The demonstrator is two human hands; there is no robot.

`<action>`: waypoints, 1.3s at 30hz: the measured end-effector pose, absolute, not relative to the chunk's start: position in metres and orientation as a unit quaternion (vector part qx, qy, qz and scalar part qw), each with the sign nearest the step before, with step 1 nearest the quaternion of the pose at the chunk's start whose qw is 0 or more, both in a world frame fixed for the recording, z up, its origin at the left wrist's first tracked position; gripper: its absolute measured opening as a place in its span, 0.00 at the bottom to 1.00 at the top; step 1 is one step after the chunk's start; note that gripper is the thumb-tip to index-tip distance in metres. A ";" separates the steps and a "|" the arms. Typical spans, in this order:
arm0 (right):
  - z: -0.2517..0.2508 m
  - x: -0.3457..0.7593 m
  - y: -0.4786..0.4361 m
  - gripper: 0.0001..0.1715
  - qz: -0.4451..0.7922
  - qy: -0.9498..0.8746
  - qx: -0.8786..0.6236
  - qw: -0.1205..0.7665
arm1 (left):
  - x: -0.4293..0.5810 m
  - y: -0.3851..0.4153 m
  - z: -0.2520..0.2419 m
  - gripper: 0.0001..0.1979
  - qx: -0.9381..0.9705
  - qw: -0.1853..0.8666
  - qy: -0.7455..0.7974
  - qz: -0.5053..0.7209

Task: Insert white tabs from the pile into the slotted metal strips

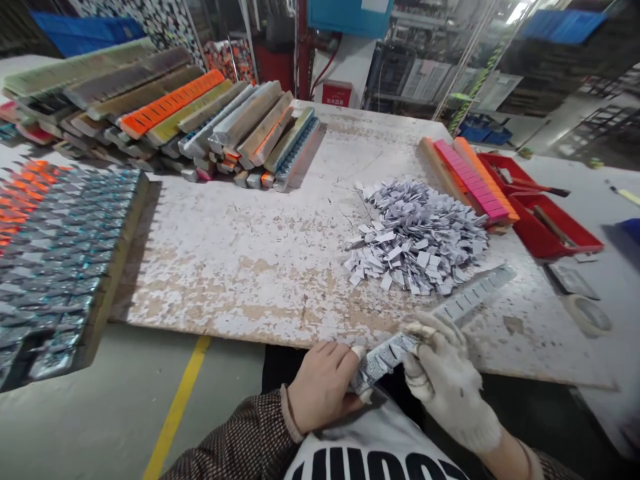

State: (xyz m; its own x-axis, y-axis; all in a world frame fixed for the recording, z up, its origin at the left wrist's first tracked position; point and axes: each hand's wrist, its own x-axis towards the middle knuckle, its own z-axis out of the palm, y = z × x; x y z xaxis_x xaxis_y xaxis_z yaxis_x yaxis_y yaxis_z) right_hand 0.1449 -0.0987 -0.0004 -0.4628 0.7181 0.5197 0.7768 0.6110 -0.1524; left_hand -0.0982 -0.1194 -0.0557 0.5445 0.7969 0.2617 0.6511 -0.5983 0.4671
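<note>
A long grey slotted strip [465, 301] filled with small silver-grey tags reaches from my lap out over the table's front edge. My left hand [323, 383], bare, grips its near end. My right hand [447, 380], in a white cotton glove, holds the strip a little farther along with fingers pinched on a tag. Just beyond the strip lies a loose heap of small grey tags [413, 237] on the worn white board [260, 253].
Stacked loaded strips [165, 113], orange, grey and wooden, lie at the back left. A block of filled strips [55, 260] sits at the left. Pink and orange strips [470, 180] lean beside a red tray [545, 220] with tools. A tape roll [590, 315] lies at the right.
</note>
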 end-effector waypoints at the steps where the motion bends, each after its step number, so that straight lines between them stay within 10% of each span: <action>1: -0.003 0.142 -0.102 0.07 -0.070 -0.855 -0.437 0.272 | -0.098 -0.120 -0.056 0.24 0.862 0.158 0.419 0.236; 39: 0.012 0.131 -0.096 0.06 -0.064 -0.874 -0.473 0.093 | -0.089 -0.119 -0.073 0.23 0.823 0.146 0.418 0.357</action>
